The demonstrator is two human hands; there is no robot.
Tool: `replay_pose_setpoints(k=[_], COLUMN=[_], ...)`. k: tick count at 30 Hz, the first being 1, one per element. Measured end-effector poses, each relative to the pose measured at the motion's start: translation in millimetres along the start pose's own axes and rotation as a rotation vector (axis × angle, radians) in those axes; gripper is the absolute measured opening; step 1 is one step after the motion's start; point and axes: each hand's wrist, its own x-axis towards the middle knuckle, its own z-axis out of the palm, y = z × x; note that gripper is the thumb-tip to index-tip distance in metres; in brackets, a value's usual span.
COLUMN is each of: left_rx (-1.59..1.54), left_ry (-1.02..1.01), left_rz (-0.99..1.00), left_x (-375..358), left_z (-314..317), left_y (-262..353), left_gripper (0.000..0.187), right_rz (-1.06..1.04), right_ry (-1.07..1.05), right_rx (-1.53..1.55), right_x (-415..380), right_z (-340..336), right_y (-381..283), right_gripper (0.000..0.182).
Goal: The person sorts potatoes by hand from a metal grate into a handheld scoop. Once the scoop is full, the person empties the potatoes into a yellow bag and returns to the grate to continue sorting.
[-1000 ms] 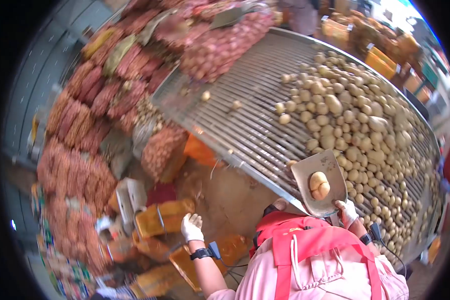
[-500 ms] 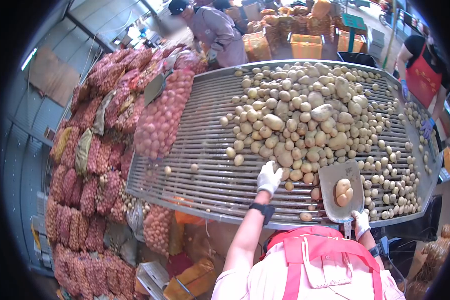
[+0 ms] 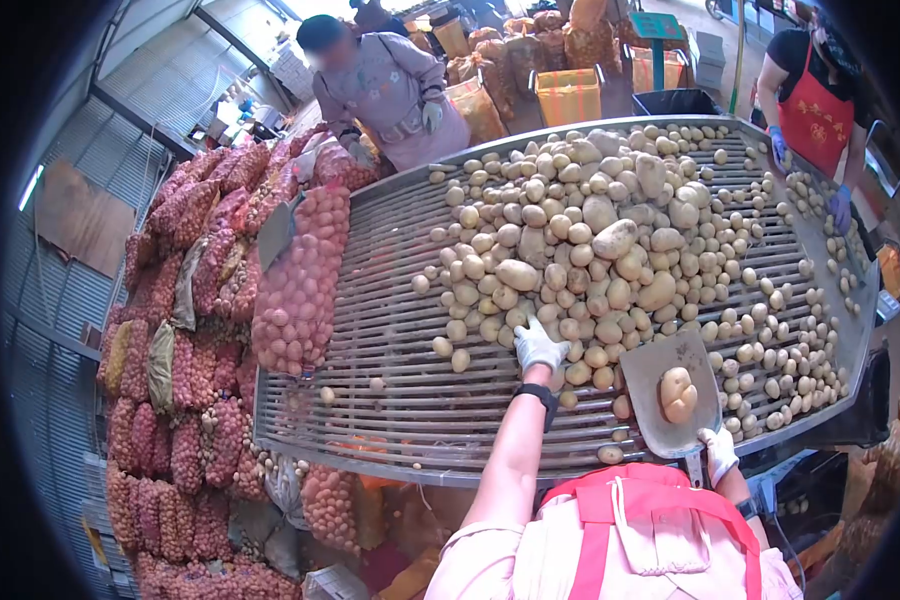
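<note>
My left hand [image 3: 540,346], in a white glove, reaches to the near edge of a large heap of potatoes [image 3: 580,232]. Its fingers are spread and touch the heap, with no potato visibly gripped. In my right hand [image 3: 718,456], also gloved in white, is the handle of a flat metal scoop [image 3: 664,352]. The scoop rests face up on the slatted metal table [image 3: 380,290]. A few potatoes [image 3: 678,393] lie together on its blade.
A full red mesh sack [image 3: 302,290] lies over the table's left end, beside tall stacks of sacks [image 3: 185,375]. Across the table stands a person in a pale smock [image 3: 395,95]. At the right, another person's gloved hand [image 3: 839,210] is among small potatoes. Yellow crates [image 3: 568,98] stand behind.
My left hand has moved forward to the heap, fingers spreading. The scoop stays in my right hand with potatoes on it. The person across has straightened up, and the view has shifted.
</note>
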Motion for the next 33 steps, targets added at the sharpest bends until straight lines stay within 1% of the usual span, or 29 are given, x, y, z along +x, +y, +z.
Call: replay_pose_setpoints(k=[2,3,6,7,8,10,13,16,17,18,20,21,23,24,26,28,29,30,32,33], left_rx=[-0.019,0.021,-0.285,-0.496,-0.610,-0.914,-1.051,-0.633,-0.732,-1.030,-1.347,-1.420,-1.508,-1.427,-1.283,-1.155,-1.135,-1.090,-0.963,-0.982], left_ry=[-0.081,0.009,-0.015,0.025,-0.102,-0.174,-0.160,-0.003,-0.052,-0.156,-0.281,-0.342,-0.470,-0.502,-0.565,-0.744,-0.815,-0.932,-0.876,-0.770], left_rz=[0.026,0.095,0.246,0.254,0.225,0.028,-0.008,0.037,-0.057,-0.155,-0.302,-0.188,0.005,0.038,0.215,0.313,0.341,0.361,0.495,0.520], left_x=[5.5,6.9,29.2,29.8,48.4,52.4,48.2,56.2,61.5,46.2,22.2,8.1,-9.7,-23.7,-53.9,-65.2,-76.0,-75.4,-72.9,-66.9], left_z=[-3.1,4.3,16.3,18.2,33.3,42.3,50.1,61.6,68.2,48.7,15.1,-0.4,-15.4,-28.9,-48.5,-38.6,-34.8,-22.7,-10.1,-5.3], left_y=[-10.1,-23.8,-61.7,-70.2,-95.5,-106.6,-97.7,-85.1,-89.3,-72.7,-56.1,-51.4,-41.5,-25.1,11.4,36.7,51.9,57.1,72.0,78.9], left_gripper=[0.098,0.081,0.055,0.038,0.033,0.035,0.037,0.039,0.037,0.035,0.035,0.036,0.038,0.043,0.048,0.052,0.051,0.054,0.047,0.038], right_rz=[-0.044,-0.048,-0.017,-0.020,-0.037,-0.073,-0.107,-0.111,-0.087,-0.088,-0.093,-0.092,-0.095,-0.093,-0.106,-0.122,-0.091,-0.098,-0.118,-0.143], right_ry=[0.010,0.004,-0.001,-0.034,-0.045,-0.068,-0.081,-0.087,-0.087,-0.078,-0.058,-0.059,-0.076,-0.087,-0.100,-0.126,-0.139,-0.131,-0.117,-0.117], right_rx=[-0.058,-0.023,-0.080,-0.090,-0.121,-0.183,-0.268,-0.282,-0.295,-0.311,-0.344,-0.407,-0.356,-0.332,-0.273,-0.275,-0.281,-0.292,-0.312,-0.125], right_x=[5.1,10.5,12.5,3.9,5.8,10.4,8.9,9.3,8.3,6.5,5.5,6.6,12.0,12.7,10.7,11.6,14.2,15.9,19.0,28.9], right_z=[3.2,2.3,4.5,10.9,10.4,11.3,20.4,26.8,28.4,32.7,35.7,34.4,33.3,33.2,34.1,31.4,29.0,26.2,18.9,13.3], right_y=[-0.8,5.4,2.8,-10.9,-7.2,-1.6,-7.3,-12.2,-15.3,-19.5,-26.6,-28.0,-20.5,-15.9,-14.4,-17.1,-16.7,-14.9,-4.3,17.9], right_gripper=[0.035,0.036,0.035,0.034,0.034,0.033,0.035,0.037,0.038,0.039,0.039,0.039,0.040,0.040,0.040,0.039,0.037,0.037,0.038,0.035])
